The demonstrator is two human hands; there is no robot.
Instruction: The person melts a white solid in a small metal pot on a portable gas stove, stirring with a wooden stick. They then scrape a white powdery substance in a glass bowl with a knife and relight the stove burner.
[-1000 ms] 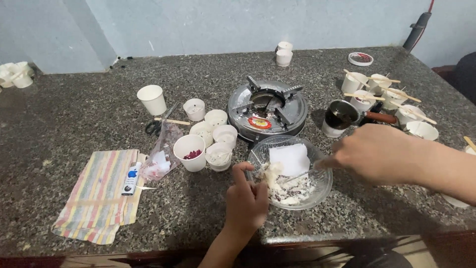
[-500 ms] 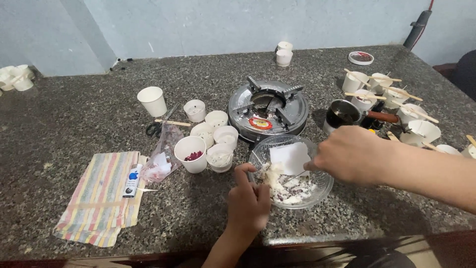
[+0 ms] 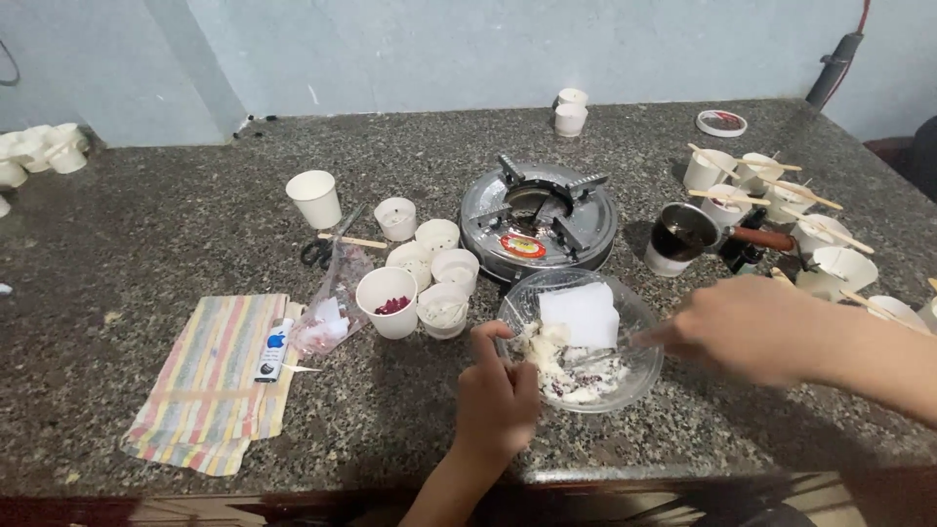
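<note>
Just front of the stove (image 3: 539,217), bowl (image 3: 625,376) on desk (image 3: 176,224): left hand (image 3: 496,395) curled on rim, right hand (image 3: 747,327) gripping stirrer, best steady, slow strokes.

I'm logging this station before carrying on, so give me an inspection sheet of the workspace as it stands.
Surface: dark speckled stone counter, crumbs here and there.
Job's things: clear glass bowl holding white chunks and a white block; a thin utensil reaches into it.
Clutter: gas burner, white cups, one with red bits, scissors, striped cloth, small tube, cups with wooden sticks, small dark pot.
Grippers: left hand at the bowl's near rim; right hand holds the utensil, blurred.
Cables: red cable at the wall.
Surroundings: pale blue wall.
</note>
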